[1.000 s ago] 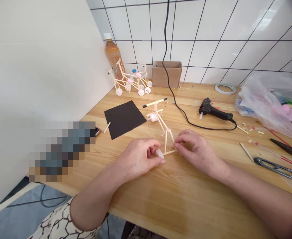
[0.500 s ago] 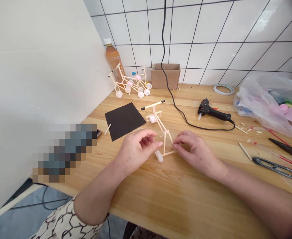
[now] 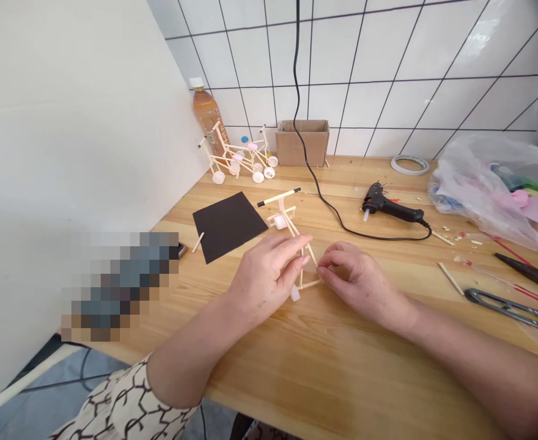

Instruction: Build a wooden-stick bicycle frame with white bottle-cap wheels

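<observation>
A small model tricycle [image 3: 293, 227] built from thin wooden sticks stands on the table, its handlebar with black ends facing the far side. My left hand [image 3: 269, 275] reaches over its frame, index finger and thumb closing round the upright sticks. At the right end of the rear axle stick, my right hand [image 3: 361, 276] pinches with thumb and forefinger; any wheel there is hidden. A white rear wheel [image 3: 295, 294] shows below my left thumb, and a white front wheel [image 3: 280, 222] sits under the handlebar.
Behind are finished stick tricycles [image 3: 239, 157], a drink bottle [image 3: 208, 113] and a cardboard box [image 3: 302, 145]. Black card [image 3: 229, 226] lies left. On the right are a glue gun [image 3: 390, 206], tape roll [image 3: 409, 164], plastic bag [image 3: 502, 189] and thread snips [image 3: 507, 305]. A black cord crosses the table.
My left hand has moved right and onto the tricycle's frame, covering its upper joint. My right hand stays at the axle end. The view has shifted slightly.
</observation>
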Motion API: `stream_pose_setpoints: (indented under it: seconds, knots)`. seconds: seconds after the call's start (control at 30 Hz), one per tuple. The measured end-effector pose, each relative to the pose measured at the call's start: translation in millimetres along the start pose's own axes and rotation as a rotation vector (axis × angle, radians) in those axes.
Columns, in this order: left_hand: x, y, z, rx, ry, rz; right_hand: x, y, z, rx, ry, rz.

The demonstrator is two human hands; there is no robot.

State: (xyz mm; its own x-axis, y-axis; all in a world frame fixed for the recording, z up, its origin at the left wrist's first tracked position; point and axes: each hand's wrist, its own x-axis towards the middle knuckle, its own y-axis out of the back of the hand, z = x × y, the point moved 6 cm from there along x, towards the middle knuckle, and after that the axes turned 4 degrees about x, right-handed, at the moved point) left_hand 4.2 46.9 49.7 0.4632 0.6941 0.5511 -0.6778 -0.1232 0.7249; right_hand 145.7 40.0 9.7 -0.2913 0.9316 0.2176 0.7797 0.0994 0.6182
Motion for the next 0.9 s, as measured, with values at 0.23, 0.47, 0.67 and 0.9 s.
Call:
stream_pose_setpoints:
  seconds: [0.23, 0.47, 0.67, 0.9]
  knots:
    - [-1, -3, -1, 0.021, -0.017, 0.007, 0, 1, -1, 0.0, -0.002, 0.012]
    - [-2, -3, -2, 0.011, -0.02, 0.018, -4, 16, 0, -0.063, -0.016, -0.138]
    - [-3, -2, -3, 0.008, -0.018, 0.021, -12, 15, 6, -0.119, 0.019, -0.264]
    - [-4, -2, -2, 0.016, -0.049, 0.029, -11, 8, 7, -0.103, 0.039, -0.272]
